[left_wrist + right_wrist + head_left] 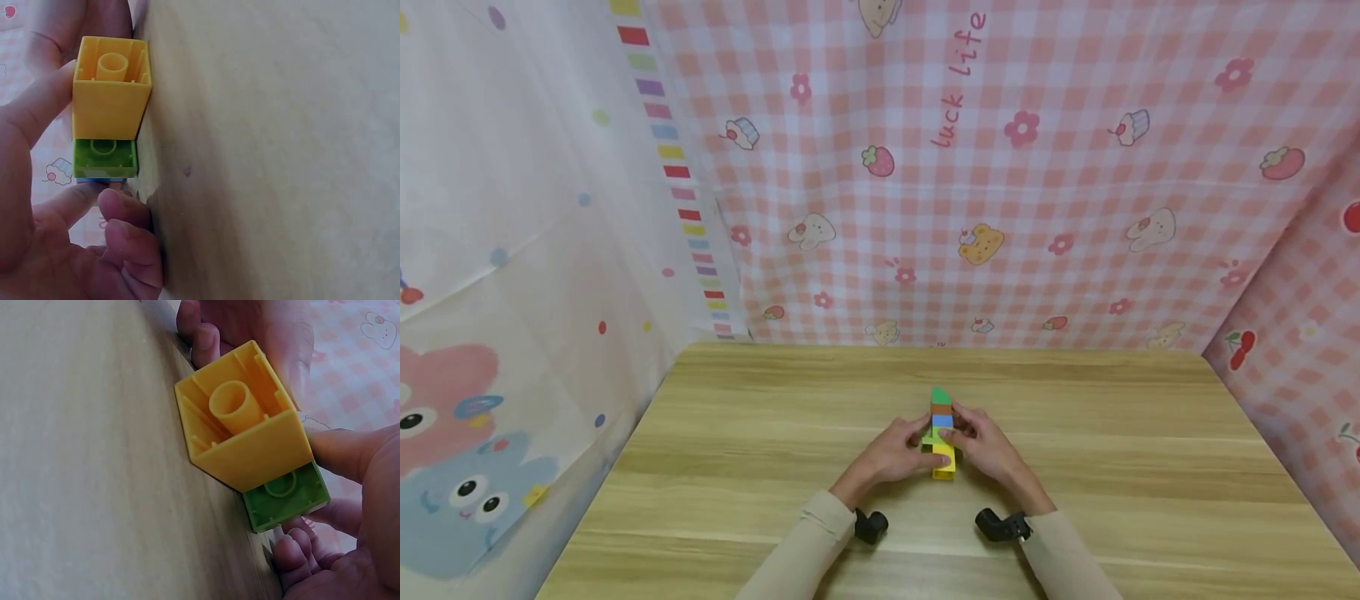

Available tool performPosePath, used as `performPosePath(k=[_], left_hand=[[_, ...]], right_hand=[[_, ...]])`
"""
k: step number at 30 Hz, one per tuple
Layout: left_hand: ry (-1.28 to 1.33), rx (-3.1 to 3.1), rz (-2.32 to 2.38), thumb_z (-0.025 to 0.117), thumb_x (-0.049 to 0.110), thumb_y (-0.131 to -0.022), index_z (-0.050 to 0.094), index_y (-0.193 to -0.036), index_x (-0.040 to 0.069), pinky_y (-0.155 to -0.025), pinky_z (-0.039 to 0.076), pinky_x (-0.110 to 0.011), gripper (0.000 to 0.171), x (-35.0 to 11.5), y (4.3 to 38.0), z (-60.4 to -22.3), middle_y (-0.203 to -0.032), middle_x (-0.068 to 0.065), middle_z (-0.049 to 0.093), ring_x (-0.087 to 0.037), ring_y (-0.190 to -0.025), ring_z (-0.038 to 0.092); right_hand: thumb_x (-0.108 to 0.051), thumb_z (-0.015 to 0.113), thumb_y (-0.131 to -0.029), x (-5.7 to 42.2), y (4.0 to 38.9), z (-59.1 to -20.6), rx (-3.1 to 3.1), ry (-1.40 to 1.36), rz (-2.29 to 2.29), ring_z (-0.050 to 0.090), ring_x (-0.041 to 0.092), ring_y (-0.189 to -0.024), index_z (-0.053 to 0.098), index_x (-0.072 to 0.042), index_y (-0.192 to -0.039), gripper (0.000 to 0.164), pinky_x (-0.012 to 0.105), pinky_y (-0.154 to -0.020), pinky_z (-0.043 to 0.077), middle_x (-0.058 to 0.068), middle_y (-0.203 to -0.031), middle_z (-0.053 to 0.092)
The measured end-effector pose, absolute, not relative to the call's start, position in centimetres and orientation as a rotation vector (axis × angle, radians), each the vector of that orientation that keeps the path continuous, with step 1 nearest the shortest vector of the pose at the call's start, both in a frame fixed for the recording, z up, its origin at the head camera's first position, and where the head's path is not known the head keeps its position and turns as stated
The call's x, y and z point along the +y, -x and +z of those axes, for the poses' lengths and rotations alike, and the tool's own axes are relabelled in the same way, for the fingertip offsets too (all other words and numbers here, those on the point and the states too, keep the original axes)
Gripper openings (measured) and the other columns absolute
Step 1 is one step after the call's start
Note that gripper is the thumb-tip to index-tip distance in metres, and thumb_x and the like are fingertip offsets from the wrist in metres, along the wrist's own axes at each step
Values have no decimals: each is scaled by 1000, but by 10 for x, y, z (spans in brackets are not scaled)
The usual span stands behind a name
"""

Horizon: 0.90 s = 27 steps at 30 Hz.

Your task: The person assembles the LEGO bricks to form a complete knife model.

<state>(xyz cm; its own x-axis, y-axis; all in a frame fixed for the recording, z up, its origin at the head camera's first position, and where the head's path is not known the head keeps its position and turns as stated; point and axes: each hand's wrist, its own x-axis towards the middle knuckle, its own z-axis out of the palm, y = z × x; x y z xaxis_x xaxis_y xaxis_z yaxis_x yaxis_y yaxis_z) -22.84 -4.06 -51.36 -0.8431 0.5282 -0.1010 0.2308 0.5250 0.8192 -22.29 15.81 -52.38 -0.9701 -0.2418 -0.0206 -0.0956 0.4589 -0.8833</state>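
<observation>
A joined row of toy building blocks lies on its side at the table surface, pointing away from me. Nearest is a yellow block (943,460), its hollow underside facing the wrist cameras. Beyond it come a light green block (106,169), a blue block (942,421), a brown block (941,409) and a green block (940,396) with a sloped top. My left hand (891,452) grips the row from the left, thumb on the yellow block. From the right, my right hand (988,450) holds it, thumb against the light green block and a finger farther along.
The wood-grain table (760,433) extends on all sides of the hands. A pink checked cloth (925,208) hangs behind its far edge, with a white patterned cloth (587,275) on the left. Black wrist cameras sit below both hands.
</observation>
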Motion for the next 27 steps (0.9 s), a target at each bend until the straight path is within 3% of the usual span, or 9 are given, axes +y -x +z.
performPosePath(k=[10,18,24,27], left_hand=[[-533,2406,1205,74,41,-87,36,-153,30,-62,31,-29,78,-40,225,-512,-91,-7,40,-18,-79,39],[-518,2402,1199,73,41,-88,38,-152,29,-71,34,-34,74,-40,224,-512,-103,-9,45,-22,-92,41],[-512,2408,1248,71,41,-90,44,-149,17,-71,37,-34,70,-40,224,-511,-97,-7,48,-21,-89,44],[-470,2426,1286,68,42,-92,44,-148,8,-80,44,-38,69,-45,224,-512,-102,-7,55,-21,-93,50]], right_hand=[[-20,65,-96,157,222,-525,2578,269,-1526,44,21,-93,46,-8,-148,56,34,-77,38,9,-107,55],[-19,65,-96,155,222,-526,2541,256,-1566,43,22,-93,47,-8,-147,55,33,-76,38,11,-112,56],[-21,65,-97,155,223,-525,2512,194,-1616,47,22,-97,46,-5,-146,56,33,-80,39,12,-117,59],[-23,63,-98,157,223,-527,2486,166,-1656,49,22,-98,41,-2,-148,59,32,-78,42,14,-119,58]])
